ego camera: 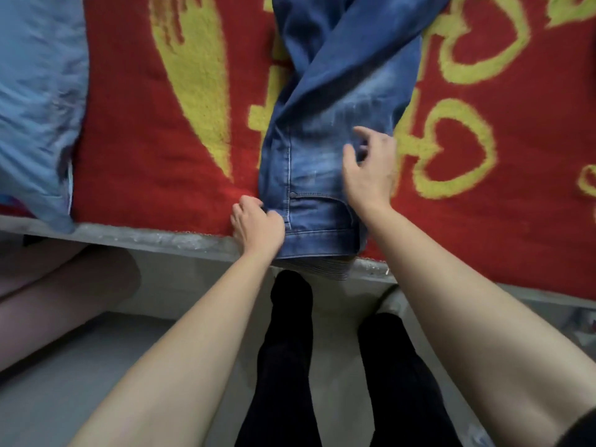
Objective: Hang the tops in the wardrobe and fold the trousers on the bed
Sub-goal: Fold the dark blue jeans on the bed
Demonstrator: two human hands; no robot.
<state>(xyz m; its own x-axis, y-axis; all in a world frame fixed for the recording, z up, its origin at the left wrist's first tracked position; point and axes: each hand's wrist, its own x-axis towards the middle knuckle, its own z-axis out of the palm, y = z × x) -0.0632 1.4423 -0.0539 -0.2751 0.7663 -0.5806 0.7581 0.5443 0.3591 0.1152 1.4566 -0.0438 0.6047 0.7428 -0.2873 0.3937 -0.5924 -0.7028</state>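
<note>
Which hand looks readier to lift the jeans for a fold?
Probably the left hand: it grips the jeans at their side near the waistband, while the right hand is open over them.

Soft, even indoor light with faint shadows; slight motion blur (edges bow from the wide lens).

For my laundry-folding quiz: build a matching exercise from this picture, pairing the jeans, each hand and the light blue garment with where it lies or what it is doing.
Column one:
1. jeans
2. left hand
3. right hand
4. light blue garment

Column two:
A. fingers spread loosely over the denim
B. at the far left of the bed, draped over its near edge
C. fingers curled on the denim's side edge near the waistband
D. stretched along the red blanket, waistband at the near edge

Pairs: 1-D, 2-C, 3-A, 4-B.
</note>
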